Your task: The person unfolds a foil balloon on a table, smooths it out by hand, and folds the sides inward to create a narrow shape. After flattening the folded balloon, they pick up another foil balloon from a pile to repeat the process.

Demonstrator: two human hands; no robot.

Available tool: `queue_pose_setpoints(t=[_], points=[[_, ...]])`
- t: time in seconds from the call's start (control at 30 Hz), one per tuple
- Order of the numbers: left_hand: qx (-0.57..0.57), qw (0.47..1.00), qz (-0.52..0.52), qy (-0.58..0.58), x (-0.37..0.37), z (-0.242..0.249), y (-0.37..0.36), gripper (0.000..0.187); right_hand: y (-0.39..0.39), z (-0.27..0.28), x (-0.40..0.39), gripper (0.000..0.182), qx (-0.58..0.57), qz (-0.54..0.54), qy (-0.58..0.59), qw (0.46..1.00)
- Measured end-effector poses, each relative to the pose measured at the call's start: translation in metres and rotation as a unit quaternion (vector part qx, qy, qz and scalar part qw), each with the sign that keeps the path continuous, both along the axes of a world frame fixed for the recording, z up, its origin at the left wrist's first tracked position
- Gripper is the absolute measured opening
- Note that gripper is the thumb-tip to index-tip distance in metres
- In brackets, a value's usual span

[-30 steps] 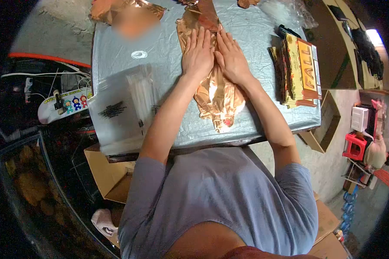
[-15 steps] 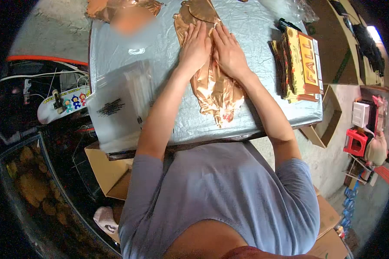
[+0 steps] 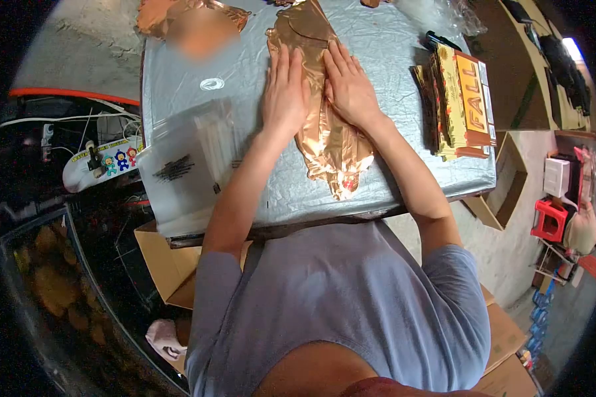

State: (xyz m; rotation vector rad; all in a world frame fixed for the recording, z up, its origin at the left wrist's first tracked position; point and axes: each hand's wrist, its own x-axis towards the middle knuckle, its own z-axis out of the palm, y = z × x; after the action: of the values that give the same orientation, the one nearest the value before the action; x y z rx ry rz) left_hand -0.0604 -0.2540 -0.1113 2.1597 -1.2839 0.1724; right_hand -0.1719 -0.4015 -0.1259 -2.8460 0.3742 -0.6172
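Note:
A copper-coloured foil balloon (image 3: 334,149), flat and folded lengthwise, lies on the silver-covered table (image 3: 245,56). My left hand (image 3: 287,92) rests on its left edge, fingers stretched out and pointing away from me. On its right side, my right hand (image 3: 351,86) lies flat with the fingers extended. Neither hand grips anything. The foil is creased and narrows to a crumpled end close to the table's near edge. Its far end, with a rounded folded flap, reaches beyond my fingertips.
Printed packets marked FALL (image 3: 467,106) are stacked at the right, near a black object (image 3: 437,41). Clear plastic bags (image 3: 189,159) lie at the left front. More copper foil (image 3: 228,16) sits at the far left, partly blurred. Cardboard boxes (image 3: 169,264) stand beneath the table.
My left hand has slid left and slightly towards me, widening the space between the hands. My right hand has shifted slightly towards me. Both remain flat on the foil.

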Motion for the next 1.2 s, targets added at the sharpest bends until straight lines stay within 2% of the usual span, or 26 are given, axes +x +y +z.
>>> queue_pose_setpoints(t=[0.1, 0.4, 0.87, 1.1, 1.2], points=[[0.014, 1.0, -0.012, -0.019, -0.006, -0.01, 0.001, 0.061, 0.002, 0.0, 0.0, 0.061, -0.002, 0.006, 0.005, 1.0], [0.056, 0.998, -0.01, -0.032, -0.014, -0.019, -0.002, 0.056, 0.005, -0.005, 0.002, 0.062, -0.022, -0.01, 0.019, 1.0], [0.09, 0.994, -0.012, -0.056, -0.017, -0.012, -0.003, 0.061, 0.009, -0.005, 0.004, 0.062, -0.029, -0.016, 0.015, 0.999], [0.102, 0.994, -0.035, -0.026, -0.041, -0.014, 0.008, 0.067, 0.008, -0.01, 0.004, 0.06, -0.011, -0.016, -0.001, 1.0], [0.105, 0.993, -0.037, -0.033, -0.045, -0.017, 0.008, 0.068, 0.003, -0.004, 0.002, 0.058, 0.038, 0.01, -0.032, 0.999]])
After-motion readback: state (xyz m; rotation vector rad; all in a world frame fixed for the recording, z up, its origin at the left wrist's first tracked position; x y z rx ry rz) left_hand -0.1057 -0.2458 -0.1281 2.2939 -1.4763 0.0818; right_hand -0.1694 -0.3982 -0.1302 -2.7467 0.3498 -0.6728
